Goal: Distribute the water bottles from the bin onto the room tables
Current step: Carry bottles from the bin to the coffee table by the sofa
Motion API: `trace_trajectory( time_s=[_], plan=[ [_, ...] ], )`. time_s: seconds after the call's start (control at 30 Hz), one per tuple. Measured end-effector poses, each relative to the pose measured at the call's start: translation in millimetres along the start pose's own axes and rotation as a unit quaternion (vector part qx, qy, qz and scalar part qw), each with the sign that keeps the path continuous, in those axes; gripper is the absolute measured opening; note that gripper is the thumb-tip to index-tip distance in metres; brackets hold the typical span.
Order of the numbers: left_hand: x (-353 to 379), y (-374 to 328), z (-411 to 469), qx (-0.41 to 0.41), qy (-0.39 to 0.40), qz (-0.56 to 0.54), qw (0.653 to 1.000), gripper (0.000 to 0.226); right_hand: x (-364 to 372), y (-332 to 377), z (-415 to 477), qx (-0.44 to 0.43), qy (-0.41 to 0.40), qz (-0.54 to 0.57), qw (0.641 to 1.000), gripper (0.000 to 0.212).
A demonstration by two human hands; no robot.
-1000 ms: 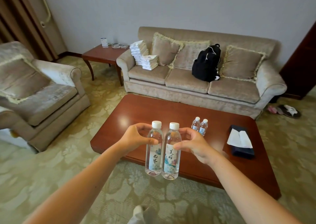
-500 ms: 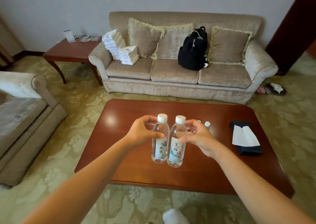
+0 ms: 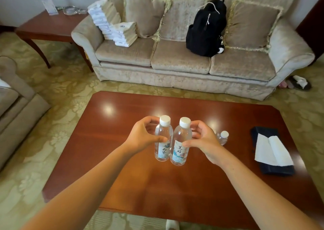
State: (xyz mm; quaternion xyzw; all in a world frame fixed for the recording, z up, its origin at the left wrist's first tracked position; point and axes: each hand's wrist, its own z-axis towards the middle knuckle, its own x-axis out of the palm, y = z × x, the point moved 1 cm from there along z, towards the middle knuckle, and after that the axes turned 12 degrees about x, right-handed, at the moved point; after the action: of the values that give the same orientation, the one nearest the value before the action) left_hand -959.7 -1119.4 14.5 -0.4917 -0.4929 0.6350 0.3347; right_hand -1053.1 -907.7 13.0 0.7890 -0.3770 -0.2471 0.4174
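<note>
Two clear water bottles with white caps are held side by side above the reddish wooden coffee table. My left hand grips the left bottle around its upper body. My right hand grips the right bottle the same way. Both bottles are upright and almost touching each other. Another small bottle stands on the table behind my right hand, partly hidden by it. No bin is in view.
A dark tissue holder with white tissue lies on the table's right side. A beige sofa behind holds stacked white packs and a black backpack. A side table stands far left, an armchair at left.
I have come closer to the coffee table, and both hands with their bottles now hang over its middle instead of its front edge. The view tilted further down.
</note>
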Motion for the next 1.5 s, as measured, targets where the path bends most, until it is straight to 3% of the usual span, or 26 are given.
trace_trajectory(
  time_s=[0.37,0.67,1.13,1.33,1.5],
  plan=[
    [58.7,181.7,49.7,0.133,-0.005,-0.011,0.991,0.06,-2.1,-141.3,133.2,-0.103,-0.052,-0.008,0.993,0.058],
    [80.4,242.1,71.7,0.264,-0.016,0.01,0.964,0.055,-8.0,-189.8,180.9,-0.228,-0.083,-0.01,0.97,0.058],
    [90.4,256.9,63.6,0.249,0.024,0.032,0.968,0.056,-5.0,-207.5,180.4,-0.201,-0.082,-0.034,0.976,0.059],
    [96.9,250.6,64.8,0.219,0.028,0.075,0.973,0.058,-5.3,-202.7,171.6,-0.196,-0.141,-0.118,0.963,0.064],
    [96.2,244.7,62.4,0.211,0.019,0.088,0.973,0.051,-1.9,-182.2,155.0,-0.217,-0.177,-0.195,0.94,0.052]
  ],
)
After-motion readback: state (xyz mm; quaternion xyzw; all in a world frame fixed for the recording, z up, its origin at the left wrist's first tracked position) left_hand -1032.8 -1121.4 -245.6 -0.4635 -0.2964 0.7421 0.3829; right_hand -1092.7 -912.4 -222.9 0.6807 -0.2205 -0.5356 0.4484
